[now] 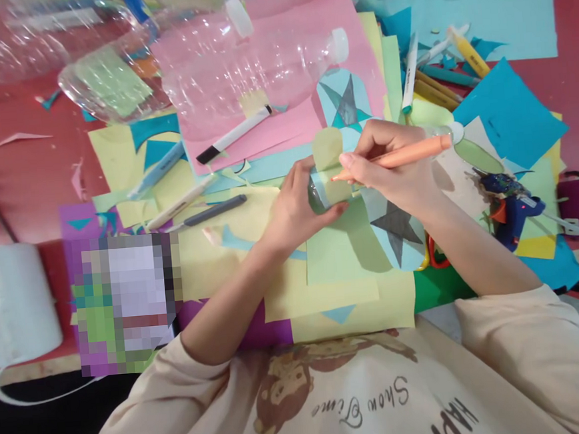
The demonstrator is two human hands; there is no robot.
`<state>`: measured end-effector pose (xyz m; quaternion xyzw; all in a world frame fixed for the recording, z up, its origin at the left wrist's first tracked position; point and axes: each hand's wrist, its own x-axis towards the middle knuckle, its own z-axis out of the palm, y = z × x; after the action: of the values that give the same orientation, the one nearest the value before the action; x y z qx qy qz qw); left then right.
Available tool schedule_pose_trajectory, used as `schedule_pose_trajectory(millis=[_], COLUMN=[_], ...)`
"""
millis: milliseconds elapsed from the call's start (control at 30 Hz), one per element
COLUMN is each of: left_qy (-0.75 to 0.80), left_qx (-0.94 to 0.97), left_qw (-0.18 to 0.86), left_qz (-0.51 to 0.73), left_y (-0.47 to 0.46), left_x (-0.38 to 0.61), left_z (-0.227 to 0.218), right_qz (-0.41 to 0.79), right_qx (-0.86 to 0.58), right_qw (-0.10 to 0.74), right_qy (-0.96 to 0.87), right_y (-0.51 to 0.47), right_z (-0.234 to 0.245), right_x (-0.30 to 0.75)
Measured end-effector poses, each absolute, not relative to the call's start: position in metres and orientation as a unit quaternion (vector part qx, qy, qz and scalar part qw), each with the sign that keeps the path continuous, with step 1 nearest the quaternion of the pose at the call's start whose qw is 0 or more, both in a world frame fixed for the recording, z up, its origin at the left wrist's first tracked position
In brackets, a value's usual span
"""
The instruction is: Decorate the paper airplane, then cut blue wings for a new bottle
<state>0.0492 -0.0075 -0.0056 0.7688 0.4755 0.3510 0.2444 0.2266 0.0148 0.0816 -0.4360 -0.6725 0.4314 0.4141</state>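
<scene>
My left hand (293, 206) curls around the bottom end of a clear plastic bottle (314, 195) lying on its side; its white cap (456, 131) shows beyond my right hand. Between the fingers and thumb of my right hand (388, 159) is an orange marker (415, 152), its tip at a yellow-green paper piece (327, 148) by the bottle. Close by are two pale blue paper ovals, one with a teal and grey star (345, 99), the other with a dark grey star (397, 232). My right hand hides much of the bottle.
More clear bottles (258, 72) lie at the back on pink paper (348, 12). A black-and-white marker (235, 133) and other pens lie left of centre. At right are a blue glue gun (513, 216), red-handled scissors (439, 253) and blue paper (512, 116). A white container (16, 305) stands at left.
</scene>
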Motion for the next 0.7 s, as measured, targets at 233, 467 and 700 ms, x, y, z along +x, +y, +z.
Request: schedule_pose_trajectory(millis=[233,467,700], left_qy=[0.470,0.472,0.473], left_qx=[0.769,0.771,0.768], left_qw=[0.234,0.232,0.250], left_qz=[0.364,0.359,0.351], left_y=[-0.0067,-0.0072,-0.0072], left_x=[0.0510,0.0504,0.0494], left_z=[-0.0089,-0.0093,-0.0078], right_qz=[0.400,0.420,0.397], right_qx=[-0.455,-0.433,-0.439], right_qw=[0.378,0.378,0.381], right_qy=[-0.700,-0.702,-0.710], right_y=[0.0145,0.0157,0.0160], right_z=[0.0791,0.0758,0.0779], right_x=[0.2247,0.2256,0.2265])
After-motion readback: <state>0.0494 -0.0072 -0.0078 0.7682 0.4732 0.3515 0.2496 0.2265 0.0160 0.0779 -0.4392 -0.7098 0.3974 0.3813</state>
